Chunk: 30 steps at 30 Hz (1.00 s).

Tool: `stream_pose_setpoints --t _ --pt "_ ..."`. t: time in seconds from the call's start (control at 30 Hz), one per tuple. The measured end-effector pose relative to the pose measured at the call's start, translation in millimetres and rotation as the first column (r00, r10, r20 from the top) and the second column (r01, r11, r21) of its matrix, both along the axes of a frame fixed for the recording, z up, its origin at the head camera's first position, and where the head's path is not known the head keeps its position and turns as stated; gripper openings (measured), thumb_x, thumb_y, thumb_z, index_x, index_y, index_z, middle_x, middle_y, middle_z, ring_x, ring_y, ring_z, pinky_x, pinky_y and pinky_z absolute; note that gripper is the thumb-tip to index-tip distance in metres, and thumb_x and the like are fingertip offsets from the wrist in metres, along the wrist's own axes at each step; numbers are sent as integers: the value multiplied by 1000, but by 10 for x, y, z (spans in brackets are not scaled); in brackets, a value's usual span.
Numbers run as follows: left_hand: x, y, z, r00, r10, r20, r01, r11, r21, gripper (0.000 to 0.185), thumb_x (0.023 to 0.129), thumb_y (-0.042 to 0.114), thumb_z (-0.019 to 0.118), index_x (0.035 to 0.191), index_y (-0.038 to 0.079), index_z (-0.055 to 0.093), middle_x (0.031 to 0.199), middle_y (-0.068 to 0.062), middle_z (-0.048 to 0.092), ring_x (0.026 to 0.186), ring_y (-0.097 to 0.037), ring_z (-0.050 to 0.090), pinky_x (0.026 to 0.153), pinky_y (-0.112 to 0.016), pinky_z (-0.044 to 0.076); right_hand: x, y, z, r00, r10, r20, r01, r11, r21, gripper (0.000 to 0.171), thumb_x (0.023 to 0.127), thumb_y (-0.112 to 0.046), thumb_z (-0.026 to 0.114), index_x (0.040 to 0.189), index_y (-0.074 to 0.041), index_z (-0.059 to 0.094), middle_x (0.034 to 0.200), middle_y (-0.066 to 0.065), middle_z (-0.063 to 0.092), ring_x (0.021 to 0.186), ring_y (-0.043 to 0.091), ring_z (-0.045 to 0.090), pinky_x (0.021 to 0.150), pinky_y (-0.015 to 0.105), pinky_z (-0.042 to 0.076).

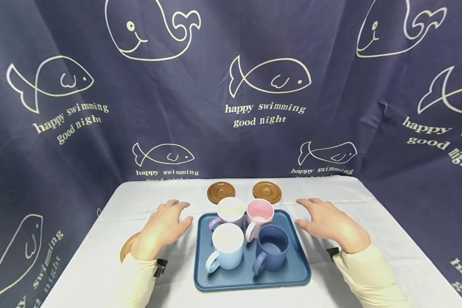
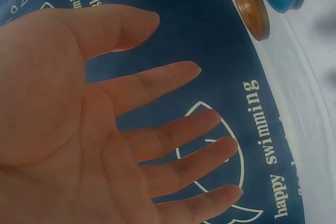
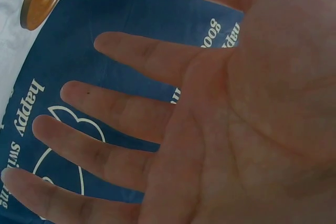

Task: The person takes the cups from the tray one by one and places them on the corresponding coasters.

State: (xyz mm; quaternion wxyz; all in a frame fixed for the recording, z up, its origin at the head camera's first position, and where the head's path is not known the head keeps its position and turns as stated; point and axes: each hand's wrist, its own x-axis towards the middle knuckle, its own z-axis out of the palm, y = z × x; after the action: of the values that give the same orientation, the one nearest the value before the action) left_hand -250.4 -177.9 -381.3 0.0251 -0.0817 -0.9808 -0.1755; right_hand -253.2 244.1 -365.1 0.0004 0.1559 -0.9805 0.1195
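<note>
Here, a person's two bare hands hover palm-down on either side of a square blue plastic tray (image 1: 250, 280) that sits in the middle of a white-clothed table (image 1: 100, 261), holding four ceramic mugs packed two by two. The left hand (image 1: 162, 229) floats just beside the tray's left edge, fingers straight and loosely spread, gripping nothing; the right hand (image 1: 328, 223) mirrors it near the right edge, equally wide and empty. Both wrist views confirm it: splayed fingers (image 2: 157, 80) on the left, splayed fingers (image 3: 131, 56) on the right, with only the backdrop behind them. On the tray, a lilac mug (image 1: 230, 211) and a pink mug (image 1: 259, 214) stand at the far side, while a pale blue mug (image 1: 227, 246) and a dark blue mug (image 1: 272, 247) stand at the near side, handles turned toward the near-left; the tight cluster appears to keep them all inside the raised rim. Two round brown wooden coasters (image 1: 221, 192) (image 1: 267, 191) lie just beyond the tray's far edge, set side by side but apart. A third wooden coaster (image 1: 125, 250) peeks out at the near left, partly hidden under the left wrist. Behind the table hangs a navy curtain (image 1: 231, 85) printed with white whales and fish. The hands' symmetrical placement suggests they are poised on the tray's two sides rather than on any single mug.
</note>
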Motion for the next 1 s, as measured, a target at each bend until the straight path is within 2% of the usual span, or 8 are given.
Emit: stream_pose_setpoints --t 0.23,0.5,0.67,0.8,1.0 --pt "-42 -51 -49 1000 24 12 -24 1000 14 53 98 33 61 147 12 57 146 -24 54 131 -49 50 103 -67 41 -16 -25 -6 1000 20 -7 -20 1000 -10 64 90 -33 73 143 0 57 136 31 59 121 53 58 100 65 46" --pt "-107 -137 -85 989 144 28 -145 987 63 52 97 33 58 144 10 60 143 -25 55 129 -51 49 93 -74 43 -35 11 16 999 35 -9 -35 999 -20 63 90 -31 73 142 2 57 136 32 59 124 52 57 101 64 46" --pt "-132 -263 -74 980 184 69 -189 979 74 53 98 31 56 144 5 57 142 -30 52 124 -54 47 96 -70 44 -48 46 42 999 44 -21 -45 999 -20 62 90 -30 73 141 3 57 135 34 59 123 53 57 101 64 46" --pt "-92 -384 -127 972 201 120 -210 975 66 55 97 30 56 143 0 55 139 -34 51 121 -55 46 97 -68 44 -66 45 19 998 56 -16 -57 998 -28 62 91 -30 71 141 2 57 136 34 59 125 53 56 102 64 45" --pt "23 -545 -284 953 247 176 -258 965 44 59 96 31 57 146 1 52 140 -35 49 123 -56 43 91 -72 45 -95 41 -20 997 78 -24 -79 996 -34 61 91 -30 71 140 3 58 135 33 60 125 54 56 101 65 45"
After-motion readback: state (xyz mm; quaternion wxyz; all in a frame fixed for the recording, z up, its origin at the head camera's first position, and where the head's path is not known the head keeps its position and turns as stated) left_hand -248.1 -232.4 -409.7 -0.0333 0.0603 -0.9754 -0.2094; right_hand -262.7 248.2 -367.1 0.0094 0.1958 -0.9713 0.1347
